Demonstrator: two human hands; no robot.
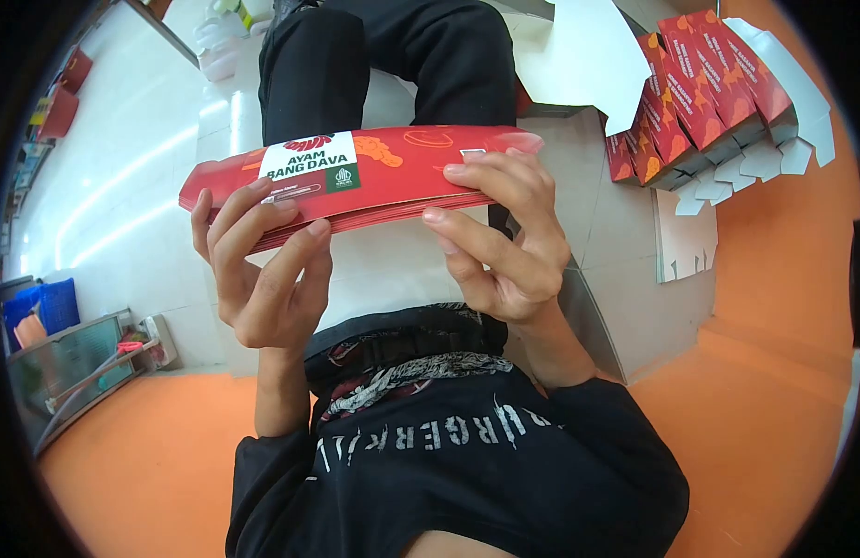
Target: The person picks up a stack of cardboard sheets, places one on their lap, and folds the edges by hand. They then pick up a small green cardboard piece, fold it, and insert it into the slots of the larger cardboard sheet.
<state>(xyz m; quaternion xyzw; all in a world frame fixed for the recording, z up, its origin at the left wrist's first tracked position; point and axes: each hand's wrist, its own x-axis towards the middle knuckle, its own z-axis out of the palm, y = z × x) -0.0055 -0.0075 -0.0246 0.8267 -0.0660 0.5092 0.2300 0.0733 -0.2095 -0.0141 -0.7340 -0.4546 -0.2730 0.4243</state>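
A stack of flat red cardboard food boxes [393, 172], printed "AYAM BANG DAVA" on a white patch, is held level in front of me above my lap. Several layered edges show along its near side. My left hand [267, 265] grips the left part, its fingers bent against the near edge and front. At the right end, my right hand [514, 237] pinches the stack, some fingers on the printed top and others at the near edge. The undersides of the boxes are hidden.
Several assembled red boxes [695, 88] with open white flaps stand at the upper right. White cardboard [588, 56] lies beside them. A blue basket [44, 307] and a glass-sided tank-like object [72, 377] are at the left. My knees [314, 70] are beyond the stack.
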